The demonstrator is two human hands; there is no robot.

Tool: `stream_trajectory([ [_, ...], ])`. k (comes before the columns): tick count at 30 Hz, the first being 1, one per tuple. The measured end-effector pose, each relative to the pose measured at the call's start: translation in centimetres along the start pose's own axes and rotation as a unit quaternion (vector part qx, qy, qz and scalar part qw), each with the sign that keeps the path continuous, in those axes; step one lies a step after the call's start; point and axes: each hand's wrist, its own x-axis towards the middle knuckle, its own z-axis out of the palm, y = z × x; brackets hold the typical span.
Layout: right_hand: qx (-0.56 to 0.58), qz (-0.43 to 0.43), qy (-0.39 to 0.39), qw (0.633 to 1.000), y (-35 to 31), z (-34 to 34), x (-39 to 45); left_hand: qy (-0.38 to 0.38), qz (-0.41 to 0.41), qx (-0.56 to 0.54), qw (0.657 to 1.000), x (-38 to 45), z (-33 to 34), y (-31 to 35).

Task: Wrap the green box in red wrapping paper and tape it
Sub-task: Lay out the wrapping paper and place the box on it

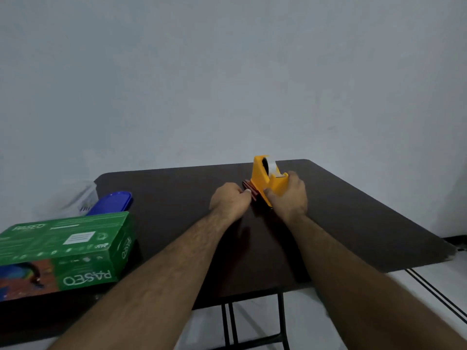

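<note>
Green box point(65, 246) lying at lower left of frame, unwrapped, likely light, stiff cardboard, best held by its long sides | red wrapping paper point(250, 190) folded at centre, thin, tearable | left hand point(228, 200) pinching it | right hand point(288, 198) gripping yellow tape dispenser point(265, 176) on dark table point(353, 218).

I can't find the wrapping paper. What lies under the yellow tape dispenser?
Folded red paper pokes out beneath the yellow tape dispenser, pinched by the left hand. How far it extends underneath is hidden.
</note>
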Motion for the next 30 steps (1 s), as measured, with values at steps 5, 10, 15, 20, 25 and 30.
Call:
stream_trajectory([
  [5, 0.009, -0.027, -0.007, 1.000, 0.4, 0.1, 0.0, 0.008, -0.049, -0.050, 0.997, 3.4, 2.6, 1.8],
  [10, 0.015, -0.028, -0.012, 0.999, 0.2, -0.2, -0.1, 0.018, -0.102, -0.106, 0.989, 4.9, 3.7, 3.0],
  [15, 0.025, -0.017, 0.005, 1.000, -0.3, -0.6, -0.8, 0.064, -0.126, -0.110, 0.984, 4.7, 3.5, 2.7],
  [20, 0.040, -0.009, 0.018, 0.999, -0.9, -1.0, -1.4, 0.078, -0.137, -0.090, 0.983, 4.0, 1.4, 1.6],
  [25, 0.042, 0.011, 0.027, 0.999, -0.8, -1.4, -1.7, 0.088, -0.135, -0.080, 0.984, 2.9, -2.1, -0.1],
  [30, 0.005, -0.003, 0.008, 1.000, -0.8, -1.5, -1.8, 0.102, -0.113, -0.103, 0.983, 1.1, -5.1, -1.3],
])
